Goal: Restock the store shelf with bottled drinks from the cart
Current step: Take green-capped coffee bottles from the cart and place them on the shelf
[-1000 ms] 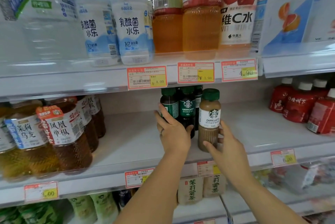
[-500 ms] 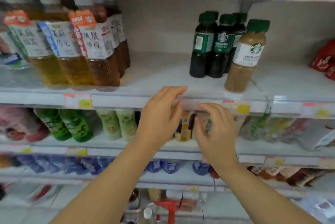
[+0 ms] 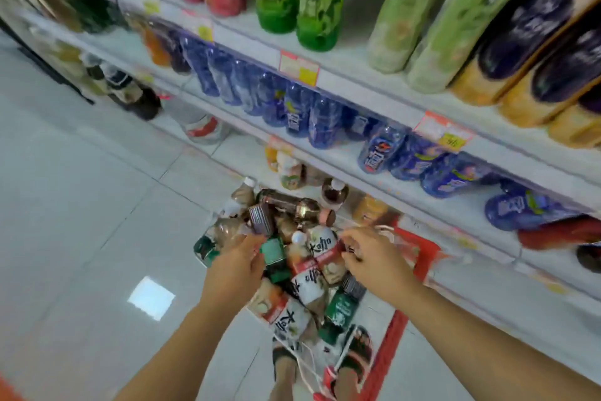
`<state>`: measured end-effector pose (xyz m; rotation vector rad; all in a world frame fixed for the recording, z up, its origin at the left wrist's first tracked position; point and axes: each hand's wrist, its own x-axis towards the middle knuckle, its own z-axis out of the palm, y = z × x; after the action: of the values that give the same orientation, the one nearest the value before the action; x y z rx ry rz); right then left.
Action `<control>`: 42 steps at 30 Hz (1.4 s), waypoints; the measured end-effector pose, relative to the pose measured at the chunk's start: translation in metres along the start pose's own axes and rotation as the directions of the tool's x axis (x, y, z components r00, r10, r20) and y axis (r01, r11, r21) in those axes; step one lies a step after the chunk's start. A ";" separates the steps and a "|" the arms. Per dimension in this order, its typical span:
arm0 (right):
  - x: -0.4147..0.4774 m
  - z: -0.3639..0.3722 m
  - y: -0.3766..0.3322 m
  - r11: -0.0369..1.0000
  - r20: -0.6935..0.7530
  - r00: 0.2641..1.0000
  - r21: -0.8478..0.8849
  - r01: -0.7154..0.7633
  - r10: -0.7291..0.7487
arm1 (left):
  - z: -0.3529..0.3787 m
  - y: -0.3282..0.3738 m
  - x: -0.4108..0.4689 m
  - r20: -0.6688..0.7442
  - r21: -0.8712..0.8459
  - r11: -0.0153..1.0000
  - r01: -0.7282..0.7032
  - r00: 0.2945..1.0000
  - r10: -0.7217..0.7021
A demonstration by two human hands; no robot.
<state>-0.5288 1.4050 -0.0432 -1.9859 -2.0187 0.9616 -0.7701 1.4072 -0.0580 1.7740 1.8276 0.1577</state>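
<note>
Hovering over the cart's bottles

Both hands hang above the red cart [image 3: 424, 257], which is heaped with bottled drinks [image 3: 309, 277] and stands just beside the store shelf [image 3: 367, 83]. The left hand [image 3: 237, 265] is loose, fingers near a green-capped bottle [image 3: 274, 251] — gripping nothing. The right hand [image 3: 374, 262] curls its fingers by a red-labelled bottle [image 3: 320, 246] — blur hides whether they grip it.

We're looking down at a pale tiled floor [image 3: 81, 205], glossy enough that an overhead light shows up on it as a bright square patch [image 3: 151, 298]. Thin grout lines [image 3: 130, 209] cut diagonally across our view. White shelving [image 3: 367, 88] runs along the right in stacked tiers, with red-and-yellow price tags [image 3: 298, 67] on the front edges. It's all a bit blurry.
</note>
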 end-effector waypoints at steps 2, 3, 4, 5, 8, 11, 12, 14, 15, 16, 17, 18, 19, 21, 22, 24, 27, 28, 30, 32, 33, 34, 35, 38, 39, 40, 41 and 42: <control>0.010 0.031 0.005 0.999 0.169 0.985 -0.044 -0.023 0.030 | 0.021 -0.029 -0.001 0.096 0.077 0.995 0.063 0.993 -0.070; 0.014 0.044 0.008 0.997 0.248 0.968 -0.068 -0.021 0.037 | 0.029 -0.039 0.000 0.118 0.100 0.991 0.088 0.988 -0.099; 0.017 0.055 0.011 0.994 0.319 0.947 -0.107 -0.007 0.041 | 0.035 -0.047 0.001 0.129 0.115 0.988 0.107 0.984 -0.121; 0.019 0.064 0.016 0.985 0.380 0.924 -0.172 0.030 0.038 | 0.041 -0.053 0.004 0.137 0.122 0.985 0.119 0.981 -0.136; 0.021 0.082 0.034 0.886 0.538 0.842 -0.410 0.216 0.044 | 0.056 -0.062 0.014 0.149 0.081 0.989 0.125 0.979 -0.136; 0.022 0.086 0.049 0.780 0.622 0.781 -0.517 0.354 0.058 | 0.068 -0.059 0.024 0.141 -0.027 0.993 0.118 0.984 -0.113; 0.022 0.087 0.051 0.758 0.634 0.772 -0.526 0.385 0.047 | 0.073 -0.057 0.026 0.148 -0.056 0.991 0.121 0.983 -0.112; 0.022 0.090 0.053 0.706 0.651 0.759 -0.540 0.459 0.003 | 0.082 -0.055 0.029 0.176 -0.074 0.990 0.120 0.979 -0.106; 0.022 0.092 0.053 0.667 0.653 0.757 -0.552 0.501 -0.028 | 0.086 -0.055 0.029 0.189 -0.055 0.992 0.111 0.977 -0.099; 0.023 0.093 0.053 0.629 0.651 0.757 -0.565 0.535 -0.059 | 0.088 -0.055 0.030 0.197 -0.006 0.996 0.088 0.977 -0.085; 0.025 0.095 0.053 0.599 0.647 0.758 -0.577 0.556 -0.080 | 0.090 -0.056 0.030 0.199 0.069 0.996 0.051 0.978 -0.064; 0.026 0.096 0.053 0.579 0.644 0.759 -0.587 0.566 -0.090 | 0.092 -0.058 0.030 0.185 0.148 0.989 0.009 0.982 -0.036; 0.028 0.098 0.053 0.564 0.646 0.757 -0.593 0.576 -0.094 | 0.092 -0.060 0.030 0.165 0.216 0.976 -0.034 0.986 -0.002; 0.031 0.099 0.051 0.534 0.665 0.740 -0.592 0.605 -0.101 | 0.087 -0.067 0.033 0.151 0.354 0.926 -0.130 0.985 0.081; 0.031 0.100 0.051 0.525 0.678 0.728 -0.583 0.619 -0.105 | 0.082 -0.070 0.036 0.144 0.430 0.880 -0.201 0.978 0.154; 0.029 0.102 0.054 0.539 0.695 0.710 -0.558 0.631 -0.111 | 0.074 -0.072 0.046 0.127 0.549 0.750 -0.369 0.924 0.361; 0.029 0.102 0.057 0.591 0.689 0.712 -0.521 0.616 -0.134 | 0.063 -0.069 0.067 0.329 0.679 0.456 -0.576 0.794 0.512; 0.028 0.101 0.059 0.597 0.685 0.713 -0.511 0.618 -0.152 | 0.063 -0.069 0.075 0.401 0.677 0.402 -0.617 0.766 0.503; 0.028 0.100 0.062 0.611 0.671 0.717 -0.490 0.621 -0.190 | 0.063 -0.066 0.091 0.484 0.689 0.327 -0.646 0.747 0.456; 0.027 0.097 0.066 0.632 0.654 0.721 -0.463 0.621 -0.229 | 0.065 -0.062 0.101 0.519 0.710 0.271 -0.650 0.742 0.424; 0.026 0.096 0.068 0.647 0.640 0.725 -0.446 0.619 -0.252 | 0.065 -0.061 0.104 0.533 0.710 0.254 -0.657 0.737 0.415; 0.024 0.093 0.069 0.666 0.625 0.730 -0.424 0.614 -0.276 | 0.065 -0.060 0.106 0.542 0.709 0.246 -0.661 0.734 0.409; 0.022 0.090 0.070 0.694 0.609 0.736 -0.393 0.603 -0.296 | 0.065 -0.061 0.106 0.542 0.709 0.250 -0.659 0.736 0.405; 0.013 0.076 0.068 0.830 0.510 0.799 -0.258 0.495 -0.318 | 0.061 -0.066 0.099 0.444 0.690 0.414 -0.594 0.799 0.405; 0.008 0.069 0.064 0.884 0.458 0.837 -0.198 0.424 -0.299 | 0.057 -0.066 0.094 0.393 0.669 0.495 -0.554 0.829 0.397; 0.003 0.060 0.059 0.931 0.402 0.876 -0.127 0.342 -0.267 | 0.051 -0.064 0.088 0.338 0.631 0.582 -0.513 0.857 0.389; -0.004 0.050 0.052 0.962 0.345 0.910 -0.056 0.267 -0.232 | 0.045 -0.060 0.079 0.276 0.568 0.676 -0.470 0.882 0.381; -0.011 0.040 0.045 0.978 0.285 0.937 0.007 0.209 -0.203 | 0.037 -0.053 0.071 0.212 0.484 0.766 -0.423 0.906 0.367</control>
<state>-0.5110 1.3776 -0.0945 -1.6802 -2.3389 1.2378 -0.7954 1.4571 -0.1364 2.4880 1.4744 -0.3020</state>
